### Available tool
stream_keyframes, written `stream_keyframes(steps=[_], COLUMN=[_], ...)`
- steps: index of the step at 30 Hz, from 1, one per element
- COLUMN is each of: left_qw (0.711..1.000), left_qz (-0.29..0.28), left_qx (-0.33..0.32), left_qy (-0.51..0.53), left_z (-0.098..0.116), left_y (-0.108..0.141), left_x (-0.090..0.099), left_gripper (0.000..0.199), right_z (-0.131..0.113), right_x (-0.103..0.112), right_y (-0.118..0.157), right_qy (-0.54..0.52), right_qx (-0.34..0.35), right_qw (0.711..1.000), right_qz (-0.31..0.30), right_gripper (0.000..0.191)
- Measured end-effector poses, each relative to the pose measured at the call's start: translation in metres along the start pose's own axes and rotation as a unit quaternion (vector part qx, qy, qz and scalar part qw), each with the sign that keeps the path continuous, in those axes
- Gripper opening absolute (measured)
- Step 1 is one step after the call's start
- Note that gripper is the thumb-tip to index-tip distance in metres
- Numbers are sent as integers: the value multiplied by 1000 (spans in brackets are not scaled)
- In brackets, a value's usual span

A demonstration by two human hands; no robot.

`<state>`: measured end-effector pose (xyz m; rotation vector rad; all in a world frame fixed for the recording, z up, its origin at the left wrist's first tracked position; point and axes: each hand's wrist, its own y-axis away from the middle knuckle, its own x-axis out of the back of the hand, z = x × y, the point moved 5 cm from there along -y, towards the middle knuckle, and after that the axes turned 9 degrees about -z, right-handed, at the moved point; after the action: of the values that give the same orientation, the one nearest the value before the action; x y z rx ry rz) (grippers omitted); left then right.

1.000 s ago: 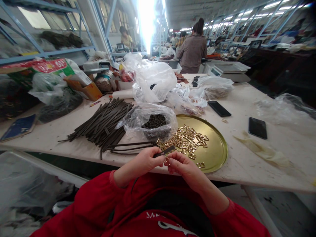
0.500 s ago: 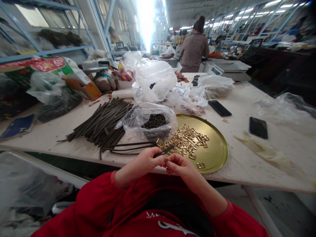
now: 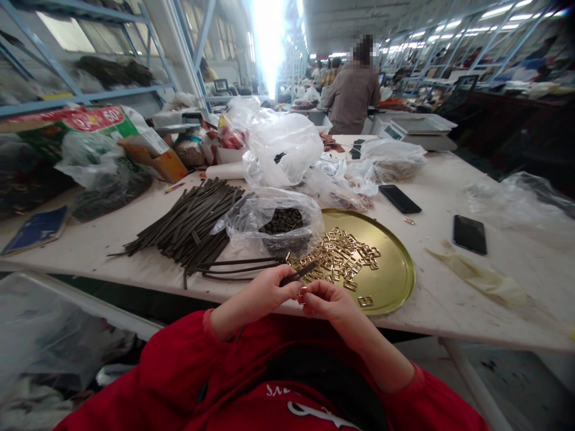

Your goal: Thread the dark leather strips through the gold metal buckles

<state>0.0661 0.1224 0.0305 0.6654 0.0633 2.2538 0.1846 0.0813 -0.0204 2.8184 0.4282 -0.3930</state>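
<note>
My left hand (image 3: 274, 291) is closed on a dark strap (image 3: 304, 273), whose flat end sticks out toward the tray. In the fingertips of my right hand (image 3: 324, 298) is a small gold buckle (image 3: 302, 294), held right against the left fingers. Whether the strap passes through the buckle is hidden by the fingers. Just beyond my hands a round gold tray (image 3: 395, 263) carries a heap of gold buckles (image 3: 345, 254). Left of it, an open clear plastic bag (image 3: 238, 224) holds small dark pieces (image 3: 287, 221). Several finished-looking narrow straps (image 3: 245, 263) lie in front of the bag.
A pile of dark straps (image 3: 184, 221) spreads over the table at the left. Two dark phones (image 3: 469, 234) lie on the right, near a yellowish plastic strip (image 3: 485, 275). White plastic bags (image 3: 287, 143) stand behind. A person (image 3: 353, 96) is farther back with their back turned.
My right fingers have shifted slightly at the buckle, which now shows more clearly. Both hands keep their hold in nearly the same place. The view has moved a little.
</note>
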Motion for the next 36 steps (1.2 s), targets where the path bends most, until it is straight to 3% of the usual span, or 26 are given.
stream_keyframes(steps=[5,9,16,24,31,36], left_qw=[991,967,922,938,926,939], left_qz=[57,69,64,89,69,100], left_qx=[-38,-63,-47,-44,-42,-43], left_qy=[-117,-236,-379,-331,-368,-325], left_z=[8,14,10,9,14,12], left_y=[1,1,2,0,4,4], left_x=[-2,-8,-16,-14,-17,-17], left_gripper=[12,14,20,18,19,18], right_z=[-7,-5,5,10,11,10], right_x=[4,5,6,7,5,5], right_y=[0,-3,-5,-3,-1,0], right_qy=[-21,-35,-91,-134,-198,-224], right_qx=[13,14,-7,-12,-28,-24], right_qw=[998,998,995,990,979,973], right_qz=[53,53,38,47,42,44], right_gripper=[34,34,33,29,27,25])
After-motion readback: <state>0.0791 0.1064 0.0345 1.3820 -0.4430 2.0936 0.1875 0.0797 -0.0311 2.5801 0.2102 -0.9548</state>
